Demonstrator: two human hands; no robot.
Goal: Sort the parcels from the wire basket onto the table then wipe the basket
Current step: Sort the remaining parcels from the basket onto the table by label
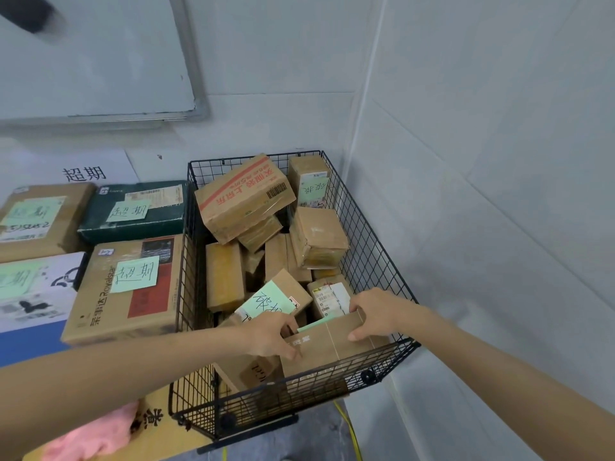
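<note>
Both hands are inside the wire basket [366, 242] and hold one brown box [332, 347] between them. The left hand [273, 334] has its fingers curled round the left end of the box. The right hand [376, 314] grips the right end, with the thumb on the front and the other fingers over the top. The box sits at the near side of the basket, up by the rim. A green slip [312, 325] peeks out on top of it, between the two hands. Just past the left hand lies a small box with a green note [273, 299]. Just past the right hand is a box with white labels [329, 297]. Farther off from both hands, more parcels are piled up: a yellowish box [224, 277], a taped box [317, 237], a big box with red writing [243, 197] and a tall box with a green note [309, 184]. Off to the left of the left hand, outside the basket, four parcels lie flat: a brown box with red and black print [126, 287], a dark green box [133, 211], a white box [33, 287] and another brown box [40, 217]. Each has a green note on it. Under the left arm is a pink cloth [93, 434]. Below the right arm a yellow cable [349, 430] runs along the floor.
</note>
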